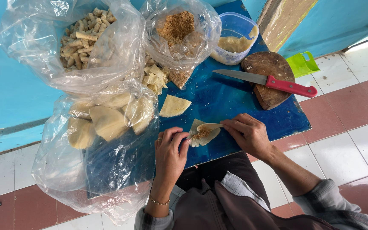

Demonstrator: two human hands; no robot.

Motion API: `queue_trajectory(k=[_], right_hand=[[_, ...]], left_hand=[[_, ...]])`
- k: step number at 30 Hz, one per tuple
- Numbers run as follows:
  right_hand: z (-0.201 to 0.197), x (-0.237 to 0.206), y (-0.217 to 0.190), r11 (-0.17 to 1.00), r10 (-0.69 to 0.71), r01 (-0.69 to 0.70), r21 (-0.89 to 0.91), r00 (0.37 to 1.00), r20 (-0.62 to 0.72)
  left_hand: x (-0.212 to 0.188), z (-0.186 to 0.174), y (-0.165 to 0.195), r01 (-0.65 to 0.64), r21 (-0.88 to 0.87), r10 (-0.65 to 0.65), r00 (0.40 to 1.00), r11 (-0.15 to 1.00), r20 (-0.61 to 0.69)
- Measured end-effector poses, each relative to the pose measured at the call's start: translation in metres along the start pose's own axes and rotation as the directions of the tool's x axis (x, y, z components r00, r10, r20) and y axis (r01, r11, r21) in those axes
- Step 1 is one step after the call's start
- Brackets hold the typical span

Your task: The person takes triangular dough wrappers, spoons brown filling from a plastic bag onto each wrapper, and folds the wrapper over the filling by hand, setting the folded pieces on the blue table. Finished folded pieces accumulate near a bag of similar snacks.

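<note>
The dough wrapper point(203, 135), topped with brown filling, lies on the blue table point(226, 102) at six o'clock. Left hand point(170, 150) pinches its edge at nine o'clock; right hand point(248, 133) folds its flap from three o'clock.

Blue table point(235, 106): bags point(103, 123), board point(269, 76).

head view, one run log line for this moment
left hand pinning wrapper | right hand folding its edge over filling | knife idle on board

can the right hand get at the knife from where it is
Probably yes. The right hand is on the wrapper, and the knife lies beyond it on the round board, its red handle toward that side, with only bare blue table between.
</note>
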State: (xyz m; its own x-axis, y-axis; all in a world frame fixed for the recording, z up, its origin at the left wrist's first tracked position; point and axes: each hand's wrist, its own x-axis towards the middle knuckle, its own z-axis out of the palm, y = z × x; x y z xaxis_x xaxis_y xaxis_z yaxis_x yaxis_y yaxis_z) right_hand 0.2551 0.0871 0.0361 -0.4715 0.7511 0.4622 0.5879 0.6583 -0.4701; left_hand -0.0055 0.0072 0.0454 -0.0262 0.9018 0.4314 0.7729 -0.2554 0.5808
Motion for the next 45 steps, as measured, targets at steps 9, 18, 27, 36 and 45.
queue_trajectory(k=[9, 18, 27, 36, 45], right_hand=[[-0.016, 0.04, 0.012, 0.796, 0.324, -0.392, 0.461, 0.919, 0.224], [0.021, 0.247, 0.018, 0.959, 0.1, -0.12, -0.256, 0.991, -0.09], [-0.018, 0.109, -0.05, 0.968, 0.025, -0.026, -0.25, 1.0, -0.005], [-0.001, 0.02, -0.065, 0.941, 0.311, -0.306, -0.144, 0.95, 0.014], [0.008, 0.018, -0.059, 0.938, 0.342, -0.345, 0.042, 0.937, 0.066]], left_hand=[[-0.014, 0.004, 0.011, 0.111, 0.105, -0.103, 0.992, 0.988, -0.074], [-0.008, 0.011, 0.01, 0.142, 0.157, -0.135, 0.989, 0.977, -0.051], [-0.003, 0.005, 0.021, 0.15, 0.161, -0.138, 0.987, 0.976, -0.081], [0.003, 0.007, 0.024, 0.137, 0.213, -0.14, 0.99, 0.967, -0.004], [0.006, 0.013, 0.016, 0.129, -0.004, -0.129, 0.991, 0.992, 0.029]])
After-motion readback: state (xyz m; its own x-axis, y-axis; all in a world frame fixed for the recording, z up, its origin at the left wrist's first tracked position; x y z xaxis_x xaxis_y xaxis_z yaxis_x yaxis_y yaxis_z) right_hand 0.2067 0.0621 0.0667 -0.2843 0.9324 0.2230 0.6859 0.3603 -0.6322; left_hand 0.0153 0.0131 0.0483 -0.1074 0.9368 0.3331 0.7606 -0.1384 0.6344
